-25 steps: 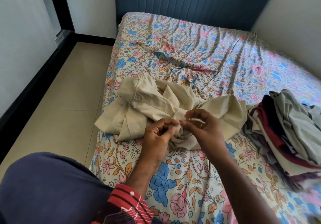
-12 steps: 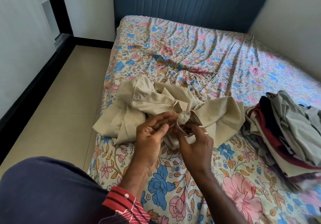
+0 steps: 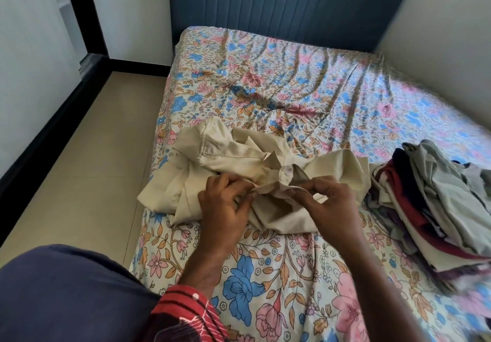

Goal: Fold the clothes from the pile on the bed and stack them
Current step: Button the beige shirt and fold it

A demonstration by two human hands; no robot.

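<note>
A crumpled beige garment lies bunched near the left edge of the bed, which has a floral sheet. My left hand and my right hand both pinch a fold of the beige cloth at its near middle, fingers curled, a short span of fabric stretched between them. A pile of mixed clothes, grey, dark red, navy and white, sits at the right edge of the bed.
A blue padded headboard stands at the far end. Beige floor tiles run along the bed's left side, bordered by a black skirting and white walls. My dark-clothed knee is at the lower left.
My hands have drawn slightly apart along the beige cloth, the right hand shifting right. The view has tilted a little, showing more of the headboard.
</note>
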